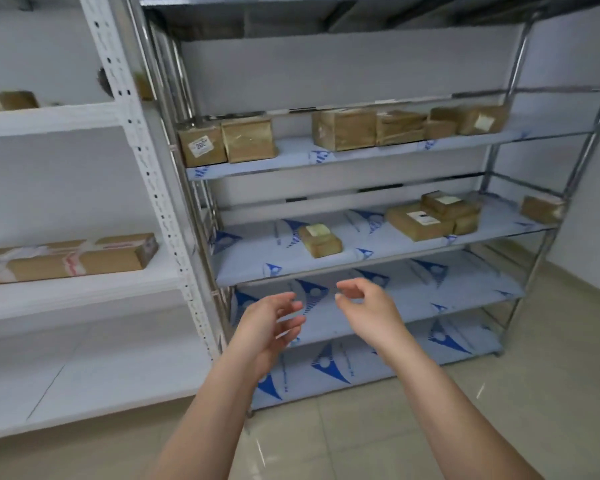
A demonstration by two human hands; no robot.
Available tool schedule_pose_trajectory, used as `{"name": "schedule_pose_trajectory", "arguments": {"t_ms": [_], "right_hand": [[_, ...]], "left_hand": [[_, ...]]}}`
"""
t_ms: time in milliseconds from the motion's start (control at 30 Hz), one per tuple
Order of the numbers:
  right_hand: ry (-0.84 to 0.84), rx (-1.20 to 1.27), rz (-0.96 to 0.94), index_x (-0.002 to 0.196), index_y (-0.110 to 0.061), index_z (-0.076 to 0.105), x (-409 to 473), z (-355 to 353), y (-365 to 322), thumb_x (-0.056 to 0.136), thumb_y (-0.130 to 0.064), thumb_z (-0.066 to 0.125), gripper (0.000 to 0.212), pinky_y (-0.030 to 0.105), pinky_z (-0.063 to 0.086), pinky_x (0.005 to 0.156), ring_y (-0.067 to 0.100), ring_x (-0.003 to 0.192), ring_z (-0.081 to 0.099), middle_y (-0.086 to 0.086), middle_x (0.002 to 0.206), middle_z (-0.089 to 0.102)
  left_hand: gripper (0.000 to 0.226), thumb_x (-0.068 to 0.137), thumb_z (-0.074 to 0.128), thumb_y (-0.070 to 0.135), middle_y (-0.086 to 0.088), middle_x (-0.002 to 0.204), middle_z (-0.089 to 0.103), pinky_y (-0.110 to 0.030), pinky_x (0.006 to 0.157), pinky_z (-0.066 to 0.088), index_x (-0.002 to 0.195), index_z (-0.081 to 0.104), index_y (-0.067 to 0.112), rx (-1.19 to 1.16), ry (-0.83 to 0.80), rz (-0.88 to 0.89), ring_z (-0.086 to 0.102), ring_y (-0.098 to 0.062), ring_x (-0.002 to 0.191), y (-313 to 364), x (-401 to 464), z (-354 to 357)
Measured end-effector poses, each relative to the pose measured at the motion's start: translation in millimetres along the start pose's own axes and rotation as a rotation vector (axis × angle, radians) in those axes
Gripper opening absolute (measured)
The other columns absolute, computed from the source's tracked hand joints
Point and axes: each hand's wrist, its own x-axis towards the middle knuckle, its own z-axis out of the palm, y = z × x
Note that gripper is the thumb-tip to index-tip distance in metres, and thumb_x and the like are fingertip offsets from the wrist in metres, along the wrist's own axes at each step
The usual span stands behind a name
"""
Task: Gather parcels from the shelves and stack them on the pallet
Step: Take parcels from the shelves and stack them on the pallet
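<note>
Head view: left hand (269,325) and right hand (368,306) raised side by side, palms facing, fingers loosely spread, holding nothing. Steel rack (492,157) beyond them. Shelf just above hands: small parcel (320,240) nearest, long axis running back-left to front-right; stacked parcels (430,218) further right. Higher shelf: row of brown parcels (343,129). Far left of left hand, white rack (132,109) carries a long box (66,258), lengthwise along its shelf.

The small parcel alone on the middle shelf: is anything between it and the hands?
No other parcel. In the head view, only bare blue-printed shelf liner and the shelf's front edge lie between the small parcel and the left hand and right hand.
</note>
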Motion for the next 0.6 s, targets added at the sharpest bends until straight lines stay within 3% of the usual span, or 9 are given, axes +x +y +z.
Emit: {"name": "schedule_pose_trajectory", "arguments": {"t_ms": [67, 167, 267, 400, 600], "right_hand": [[0.061, 0.020, 0.022, 0.119, -0.023, 0.062, 24.7, -26.1, 13.3, 0.097, -0.022, 0.056, 0.022, 0.019, 0.040, 0.081, 0.009, 0.109, 0.055, -0.010, 0.112, 0.059], [0.133, 0.039, 0.066, 0.115, -0.024, 0.062, 61.4, -54.3, 32.9, 0.097, -0.021, 0.056, 0.019, 0.009, 0.039, 0.058, 0.006, 0.099, 0.055, -0.010, 0.110, 0.061], [0.200, 0.034, 0.086, 0.113, -0.022, 0.065, 102.4, -73.3, 50.9, 0.096, -0.020, 0.057, 0.019, 0.011, 0.038, 0.065, 0.002, 0.091, 0.056, -0.009, 0.105, 0.064], [0.276, 0.002, 0.121, 0.105, -0.022, 0.067, 161.4, -99.7, 67.8, 0.096, -0.019, 0.057, 0.014, 0.012, 0.037, 0.059, -0.001, 0.079, 0.055, -0.010, 0.090, 0.062], [0.469, 0.031, 0.179, 0.094, -0.022, 0.069, 233.0, -163.6, 85.9, 0.096, -0.009, 0.052, 0.022, 0.018, 0.040, 0.060, 0.008, 0.076, 0.060, -0.007, 0.079, 0.063]], "left_hand": [[0.014, 0.096, 0.056, 0.015, -0.004, 0.095, 0.070, -0.028, 0.066, 0.052, 0.105, 0.067, 0.013, 0.025, -0.046, -0.013, 0.067, -0.019, 0.077, 3.5, 22.5, 34.8], [0.017, 0.097, 0.053, 0.014, -0.005, 0.099, 0.070, -0.029, 0.070, 0.053, 0.107, 0.067, 0.012, 0.071, -0.113, -0.024, 0.066, -0.020, 0.079, 7.7, 58.2, 78.3], [0.018, 0.098, 0.051, 0.013, -0.007, 0.101, 0.070, -0.030, 0.074, 0.053, 0.108, 0.066, 0.012, 0.100, -0.176, -0.037, 0.065, -0.020, 0.082, 13.8, 100.6, 115.8], [0.013, 0.096, 0.055, 0.013, -0.005, 0.090, 0.070, -0.029, 0.069, 0.050, 0.101, 0.067, 0.012, 0.091, -0.244, -0.059, 0.063, -0.020, 0.075, 26.0, 171.4, 170.1], [0.012, 0.097, 0.054, 0.015, -0.004, 0.090, 0.069, -0.027, 0.068, 0.050, 0.102, 0.065, 0.013, 0.149, -0.394, -0.109, 0.064, -0.018, 0.077, 42.8, 252.4, 276.1]]}}
